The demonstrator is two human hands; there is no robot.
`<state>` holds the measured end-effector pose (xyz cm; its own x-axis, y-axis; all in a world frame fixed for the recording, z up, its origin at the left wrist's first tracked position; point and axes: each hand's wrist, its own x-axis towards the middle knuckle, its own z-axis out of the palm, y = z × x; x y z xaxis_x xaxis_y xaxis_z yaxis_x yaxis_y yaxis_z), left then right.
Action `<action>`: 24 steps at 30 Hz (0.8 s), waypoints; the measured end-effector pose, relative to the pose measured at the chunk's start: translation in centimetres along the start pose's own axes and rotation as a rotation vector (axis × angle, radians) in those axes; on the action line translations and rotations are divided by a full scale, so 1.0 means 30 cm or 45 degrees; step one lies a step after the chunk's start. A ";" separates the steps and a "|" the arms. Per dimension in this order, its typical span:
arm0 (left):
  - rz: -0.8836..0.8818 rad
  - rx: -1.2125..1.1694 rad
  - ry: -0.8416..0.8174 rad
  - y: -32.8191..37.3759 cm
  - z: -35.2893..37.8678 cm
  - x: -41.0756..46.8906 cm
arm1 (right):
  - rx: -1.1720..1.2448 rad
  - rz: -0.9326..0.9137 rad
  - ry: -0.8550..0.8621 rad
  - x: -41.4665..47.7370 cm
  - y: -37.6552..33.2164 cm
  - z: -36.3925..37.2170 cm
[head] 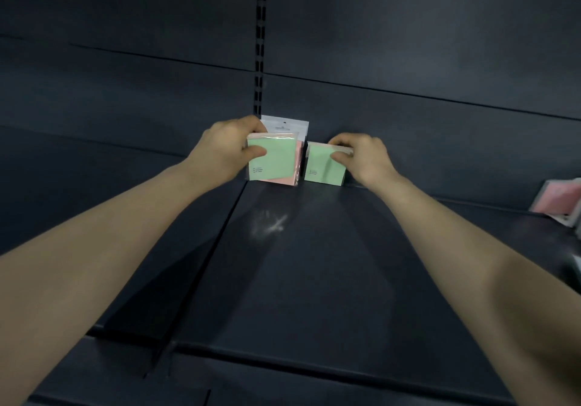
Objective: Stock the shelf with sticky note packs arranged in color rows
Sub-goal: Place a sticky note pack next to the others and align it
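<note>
Two green sticky note packs stand upright at the back of a dark shelf (314, 273). My left hand (226, 151) grips the left green pack (273, 166) by its upper left corner. Behind that pack stands a pink pack (297, 166) in a clear sleeve with a white header card (287, 127) against the back wall. My right hand (361, 157) pinches the top right of the smaller-looking right green pack (320, 170). The two green packs stand side by side with a narrow gap between them.
A slotted upright post (261, 44) runs up the dark back panel above the packs. At the far right edge lie more packs, one pink (556, 199). A pale scuff (270, 223) marks the shelf surface. A shelf seam runs down on the left.
</note>
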<state>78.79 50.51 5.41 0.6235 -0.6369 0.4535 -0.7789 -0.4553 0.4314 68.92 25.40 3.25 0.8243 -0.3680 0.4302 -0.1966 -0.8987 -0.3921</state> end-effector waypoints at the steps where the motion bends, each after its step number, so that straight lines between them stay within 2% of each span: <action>1: -0.006 -0.004 -0.004 -0.001 0.004 0.004 | -0.054 -0.048 0.046 -0.002 0.006 0.015; 7: 0.004 0.004 -0.020 -0.001 0.023 0.019 | -0.279 -0.222 0.279 -0.024 0.030 0.061; 11: 0.035 0.005 0.005 -0.004 0.037 0.023 | -0.382 -0.237 0.270 -0.017 0.026 0.072; 15: 0.067 0.012 0.014 0.004 0.049 0.021 | -0.353 -0.257 0.291 -0.014 0.029 0.071; 18: 0.093 0.002 0.010 0.016 0.054 0.022 | -0.149 -0.250 0.370 -0.020 -0.002 0.032; 19: 0.098 -0.003 0.009 0.022 0.056 0.025 | -0.023 -0.218 0.323 -0.022 -0.020 0.009; 24: 0.140 -0.089 -0.010 0.072 0.076 0.043 | 0.457 0.195 -0.356 -0.061 -0.131 -0.105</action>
<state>77.74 47.28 5.15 0.5338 -0.6854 0.4953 -0.8357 -0.3380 0.4329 66.51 28.86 6.57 0.9210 -0.3675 0.1294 -0.1721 -0.6817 -0.7111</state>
